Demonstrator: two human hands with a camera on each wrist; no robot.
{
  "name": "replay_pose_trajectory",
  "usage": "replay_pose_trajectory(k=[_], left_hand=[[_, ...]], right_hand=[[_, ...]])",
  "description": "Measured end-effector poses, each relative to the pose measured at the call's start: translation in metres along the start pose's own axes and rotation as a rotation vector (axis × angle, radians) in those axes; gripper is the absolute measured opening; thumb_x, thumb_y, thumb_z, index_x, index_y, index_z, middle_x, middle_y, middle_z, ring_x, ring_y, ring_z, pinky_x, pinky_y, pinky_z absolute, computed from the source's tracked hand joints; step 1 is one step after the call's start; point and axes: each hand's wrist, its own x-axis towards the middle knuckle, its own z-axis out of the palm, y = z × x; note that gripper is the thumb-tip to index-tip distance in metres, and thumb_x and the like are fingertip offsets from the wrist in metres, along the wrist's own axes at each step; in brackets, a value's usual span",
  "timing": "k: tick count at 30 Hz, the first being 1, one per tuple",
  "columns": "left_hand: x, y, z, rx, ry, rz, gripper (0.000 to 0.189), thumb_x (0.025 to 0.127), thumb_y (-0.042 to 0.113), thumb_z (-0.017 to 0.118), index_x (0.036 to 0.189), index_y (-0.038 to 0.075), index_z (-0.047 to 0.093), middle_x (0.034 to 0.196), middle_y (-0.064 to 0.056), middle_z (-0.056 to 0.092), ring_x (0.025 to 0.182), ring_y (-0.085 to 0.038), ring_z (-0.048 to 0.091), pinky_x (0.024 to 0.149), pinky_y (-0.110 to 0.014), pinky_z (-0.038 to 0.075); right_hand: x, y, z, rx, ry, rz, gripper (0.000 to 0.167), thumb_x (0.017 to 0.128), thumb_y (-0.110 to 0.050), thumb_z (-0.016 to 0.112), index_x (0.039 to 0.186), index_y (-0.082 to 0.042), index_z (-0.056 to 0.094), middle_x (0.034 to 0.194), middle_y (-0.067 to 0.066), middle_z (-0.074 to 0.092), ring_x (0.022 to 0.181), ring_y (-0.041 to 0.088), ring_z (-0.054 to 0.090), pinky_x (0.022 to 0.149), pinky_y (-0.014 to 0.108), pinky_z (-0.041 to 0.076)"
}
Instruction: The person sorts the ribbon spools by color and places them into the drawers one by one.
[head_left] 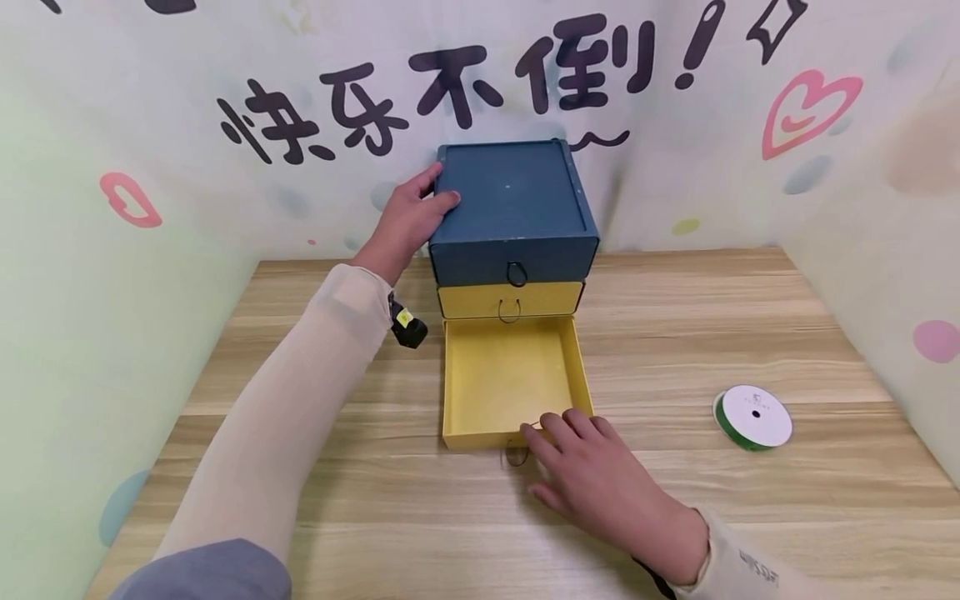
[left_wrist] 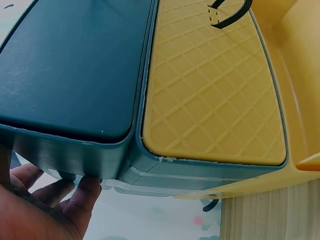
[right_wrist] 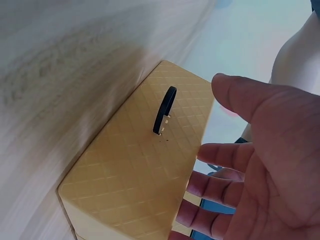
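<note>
A stacked drawer unit has a blue top case (head_left: 510, 187), a yellow middle drawer (head_left: 517, 298) pushed in, and a yellow bottom drawer (head_left: 510, 379) pulled far out, nothing inside it. My left hand (head_left: 408, 218) rests on the case's left side, thumb over the top edge; in the left wrist view its fingertips (left_wrist: 86, 195) touch the side wall. My right hand (head_left: 592, 471) lies at the bottom drawer's front wall, fingers over the upper rim. The right wrist view shows its thumb apart from that wall, beside the black loop handle (right_wrist: 165, 111).
A ribbon spool (head_left: 756, 414), white with green ribbon, lies at the right on the wood-grain table (head_left: 360, 517). Behind the drawer unit stands a printed backdrop (head_left: 675, 167) with dark characters. Black loop handles (head_left: 517, 274) stick out from the drawer fronts.
</note>
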Motion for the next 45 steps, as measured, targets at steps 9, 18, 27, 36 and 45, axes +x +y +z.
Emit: replay_pose_trajectory(k=[9, 18, 27, 36, 45], left_hand=[[0.000, 0.001, -0.001, 0.002, 0.005, -0.005, 0.062, 0.101, 0.035, 0.055, 0.157, 0.037, 0.028, 0.162, 0.012, 0.022, 0.147, -0.009, 0.020, 0.115, -0.031, 0.028], [0.000, -0.001, 0.001, 0.002, 0.006, 0.000, 0.062, 0.101, 0.035, 0.056, 0.157, 0.036, 0.029, 0.162, 0.011, 0.023, 0.147, -0.009, 0.021, 0.115, -0.030, 0.028], [0.001, -0.002, 0.001, 0.005, 0.008, 0.004, 0.062, 0.101, 0.035, 0.055, 0.157, 0.036, 0.029, 0.162, 0.011, 0.023, 0.147, -0.010, 0.021, 0.115, -0.031, 0.028], [0.001, -0.002, 0.000, -0.001, 0.007, 0.011, 0.062, 0.101, 0.035, 0.056, 0.157, 0.035, 0.029, 0.162, 0.010, 0.023, 0.147, -0.010, 0.022, 0.115, -0.030, 0.029], [0.002, -0.002, 0.000, -0.006, 0.001, 0.000, 0.062, 0.101, 0.035, 0.055, 0.157, 0.037, 0.028, 0.162, 0.012, 0.023, 0.147, -0.010, 0.022, 0.115, -0.031, 0.029]], right_hand=[[-0.004, -0.004, -0.005, 0.009, -0.014, -0.003, 0.063, 0.083, -0.049, 0.075, 0.132, -0.012, 0.060, 0.114, 0.004, 0.055, 0.097, 0.027, 0.049, 0.076, 0.041, 0.045], [-0.008, -0.007, -0.007, 0.011, -0.012, -0.006, 0.066, 0.082, -0.049, 0.076, 0.132, -0.011, 0.059, 0.115, 0.005, 0.055, 0.097, 0.027, 0.050, 0.076, 0.041, 0.045], [-0.010, -0.006, -0.009, 0.043, 0.012, -0.031, 0.066, 0.082, -0.049, 0.075, 0.134, -0.011, 0.059, 0.121, 0.008, 0.056, 0.105, 0.029, 0.051, 0.080, 0.043, 0.047], [-0.028, 0.045, -0.033, 0.138, 0.191, -0.010, 0.064, 0.099, -0.057, 0.046, 0.140, -0.007, 0.054, 0.144, 0.018, 0.048, 0.131, 0.040, 0.045, 0.104, 0.058, 0.039], [-0.090, 0.121, -0.047, 0.134, 0.320, 0.234, 0.080, 0.095, -0.069, 0.044, 0.132, 0.001, 0.059, 0.135, 0.027, 0.050, 0.121, 0.048, 0.045, 0.110, 0.053, 0.030]])
